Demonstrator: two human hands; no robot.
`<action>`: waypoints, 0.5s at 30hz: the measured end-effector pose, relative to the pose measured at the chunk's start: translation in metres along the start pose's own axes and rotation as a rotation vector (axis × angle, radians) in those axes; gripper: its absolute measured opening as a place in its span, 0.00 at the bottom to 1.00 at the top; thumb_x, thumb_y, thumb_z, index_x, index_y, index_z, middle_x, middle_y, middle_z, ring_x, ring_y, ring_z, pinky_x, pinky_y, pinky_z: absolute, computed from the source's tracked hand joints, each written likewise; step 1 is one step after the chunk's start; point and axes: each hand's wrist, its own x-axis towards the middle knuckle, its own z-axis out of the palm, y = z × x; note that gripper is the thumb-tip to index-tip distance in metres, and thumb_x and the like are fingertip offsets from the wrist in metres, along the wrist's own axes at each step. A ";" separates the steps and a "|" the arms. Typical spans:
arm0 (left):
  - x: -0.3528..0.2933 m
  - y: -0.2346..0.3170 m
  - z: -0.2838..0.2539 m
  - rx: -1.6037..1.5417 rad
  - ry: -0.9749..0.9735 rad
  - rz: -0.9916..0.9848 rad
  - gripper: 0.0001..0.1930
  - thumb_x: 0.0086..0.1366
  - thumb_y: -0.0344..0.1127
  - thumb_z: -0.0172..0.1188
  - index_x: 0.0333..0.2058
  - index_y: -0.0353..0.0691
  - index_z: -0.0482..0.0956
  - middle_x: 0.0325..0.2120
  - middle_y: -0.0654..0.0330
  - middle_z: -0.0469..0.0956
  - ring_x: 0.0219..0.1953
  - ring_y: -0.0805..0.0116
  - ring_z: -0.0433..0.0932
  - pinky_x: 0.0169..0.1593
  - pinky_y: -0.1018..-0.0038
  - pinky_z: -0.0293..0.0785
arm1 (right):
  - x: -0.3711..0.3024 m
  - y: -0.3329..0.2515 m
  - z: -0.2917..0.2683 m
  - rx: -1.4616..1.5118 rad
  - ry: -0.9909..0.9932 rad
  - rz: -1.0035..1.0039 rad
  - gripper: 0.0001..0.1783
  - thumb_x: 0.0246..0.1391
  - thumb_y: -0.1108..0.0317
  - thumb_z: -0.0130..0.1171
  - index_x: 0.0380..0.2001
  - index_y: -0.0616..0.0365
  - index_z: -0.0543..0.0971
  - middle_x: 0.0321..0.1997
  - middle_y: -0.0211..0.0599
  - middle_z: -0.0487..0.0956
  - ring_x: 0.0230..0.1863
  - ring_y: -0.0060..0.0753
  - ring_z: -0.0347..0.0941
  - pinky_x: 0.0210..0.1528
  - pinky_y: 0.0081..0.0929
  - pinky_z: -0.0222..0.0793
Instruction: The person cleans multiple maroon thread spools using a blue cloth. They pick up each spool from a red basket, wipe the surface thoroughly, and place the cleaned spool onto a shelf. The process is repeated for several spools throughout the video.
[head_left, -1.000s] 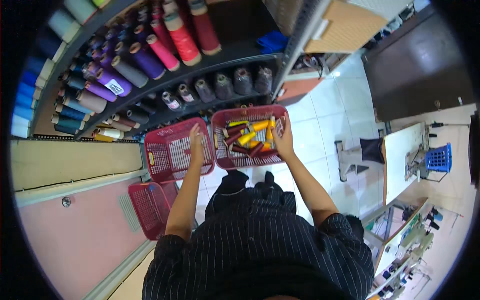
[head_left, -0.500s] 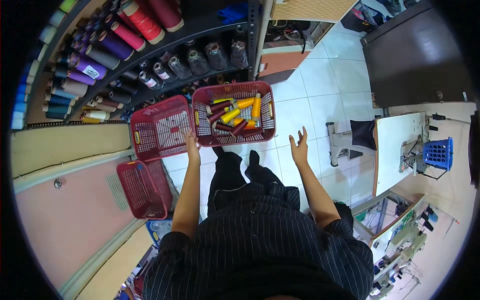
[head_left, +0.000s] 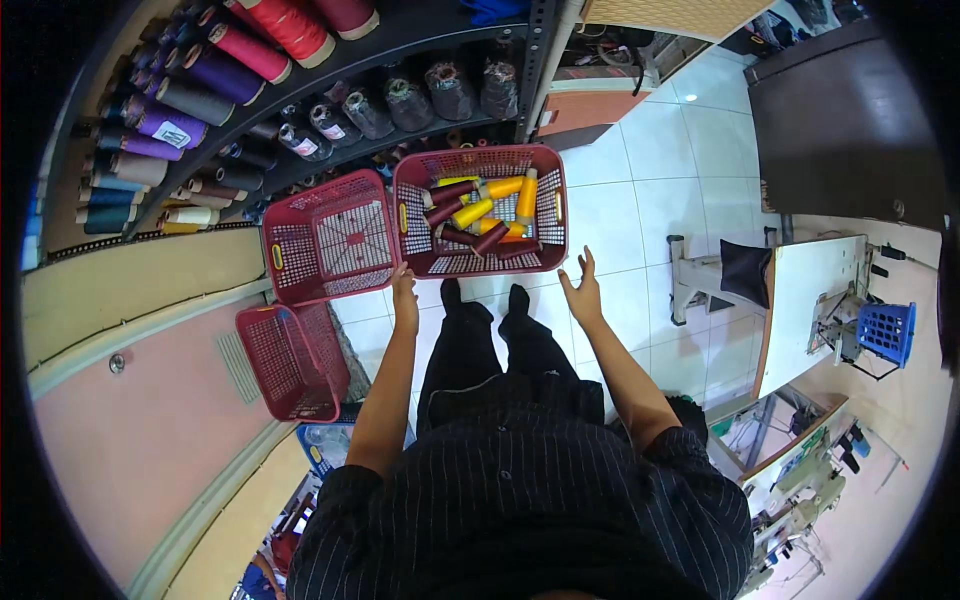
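A dark red plastic basket (head_left: pixel 480 268) holds several thread cones: maroon ones (head_left: pixel 489 239), yellow ones (head_left: pixel 470 213) and orange ones (head_left: pixel 526 197). My left hand (head_left: pixel 404 300) is at its near left corner, fingers stretched out; whether they touch the rim I cannot tell. Just off the near right corner, my right hand (head_left: pixel 582 291) has its fingers spread and holds nothing. Against the left side of this basket stands a second red basket (head_left: pixel 283 222) with nothing in its visible bottom.
Shelves (head_left: pixel 330 85) along the far left carry thread cones in many colours and wrapped dark cones. Another red basket (head_left: pixel 290 365) stands to the left, above a blue crate (head_left: pixel 318 450). A sewing table (head_left: pixel 805 310) with a blue basket (head_left: pixel 886 333) is at the right.
My right hand has moved left and farther forward, closer to the basket of cones. My left hand stays near the basket's corner. My feet are nearer the basket and the view has shifted.
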 end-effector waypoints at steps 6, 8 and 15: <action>0.047 -0.048 -0.030 0.166 -0.171 -0.044 0.31 0.63 0.61 0.40 0.60 0.53 0.61 0.58 0.59 0.63 0.56 0.58 0.64 0.54 0.56 0.61 | 0.005 0.003 0.033 -0.082 0.083 0.026 0.43 0.53 0.60 0.59 0.66 0.53 0.49 0.57 0.70 0.65 0.60 0.60 0.63 0.56 0.41 0.64; 0.066 -0.058 -0.038 0.197 -0.206 -0.042 0.30 0.62 0.60 0.41 0.59 0.52 0.62 0.56 0.60 0.64 0.55 0.58 0.64 0.53 0.57 0.62 | 0.006 0.008 0.047 -0.087 0.111 0.082 0.43 0.53 0.60 0.60 0.66 0.53 0.49 0.57 0.69 0.66 0.60 0.60 0.63 0.56 0.40 0.64; 0.127 -0.074 -0.041 0.344 -0.310 0.045 0.23 0.66 0.45 0.47 0.53 0.34 0.68 0.51 0.51 0.69 0.54 0.60 0.67 0.59 0.69 0.60 | 0.025 0.072 0.118 -0.132 0.155 0.308 0.37 0.53 0.59 0.57 0.63 0.54 0.54 0.55 0.62 0.70 0.57 0.58 0.67 0.57 0.40 0.64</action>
